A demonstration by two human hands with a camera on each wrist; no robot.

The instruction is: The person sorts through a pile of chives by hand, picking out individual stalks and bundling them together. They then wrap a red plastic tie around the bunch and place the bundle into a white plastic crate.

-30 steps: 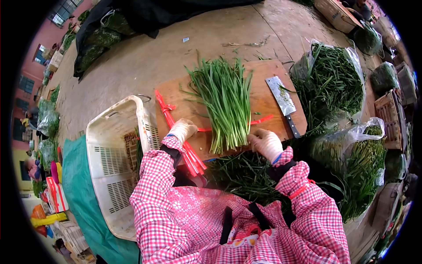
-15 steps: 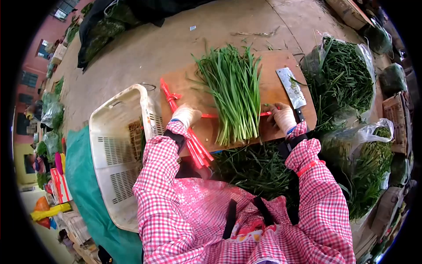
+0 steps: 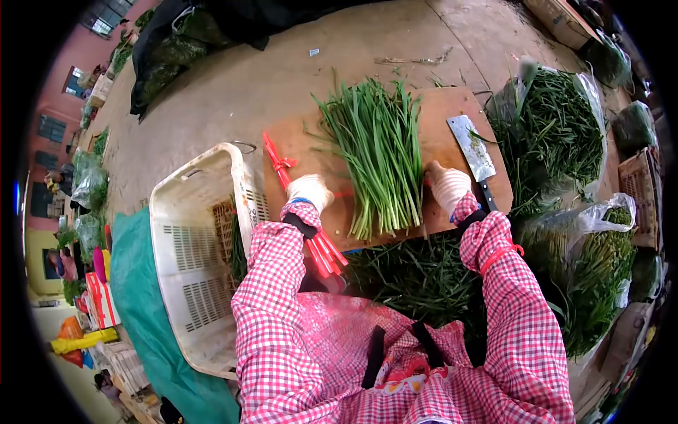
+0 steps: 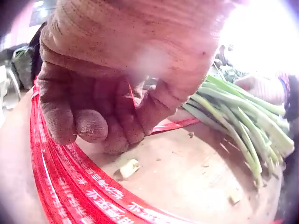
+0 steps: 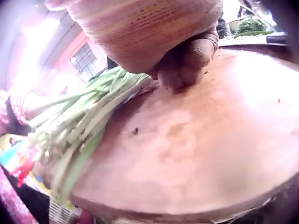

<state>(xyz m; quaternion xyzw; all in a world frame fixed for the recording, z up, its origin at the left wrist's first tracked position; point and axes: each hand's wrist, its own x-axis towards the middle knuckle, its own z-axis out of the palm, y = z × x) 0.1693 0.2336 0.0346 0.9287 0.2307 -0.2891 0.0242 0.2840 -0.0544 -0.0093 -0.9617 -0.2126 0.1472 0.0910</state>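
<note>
Long green leafy stalks [image 3: 385,159] lie in a bunch on a wooden board [image 3: 439,131]. A red strip [image 3: 344,193] runs under them, also seen in the left wrist view as a strip [image 4: 175,125]. Left of the bunch, the gloved left hand [image 3: 309,192] pinches one end, its fingers curled in the left wrist view. The gloved right hand [image 3: 449,186] is close against the bunch's right side, fingers curled round the strip's other end, mostly hidden. Beneath the left hand lies a bundle of red printed strips [image 4: 93,196], tied near its top.
A cleaver [image 3: 472,147] lies on the board's right side. Left of the board stands a white plastic crate [image 3: 185,249]. Bags of greens [image 3: 558,134] stand on the right, and loose dark leaves [image 3: 424,283] lie below the board.
Over the last second the right hand has moved from the stalks' cut ends to the strip's right end and drawn close to the bunch. The left hand keeps its grip; the whole view has shifted.
</note>
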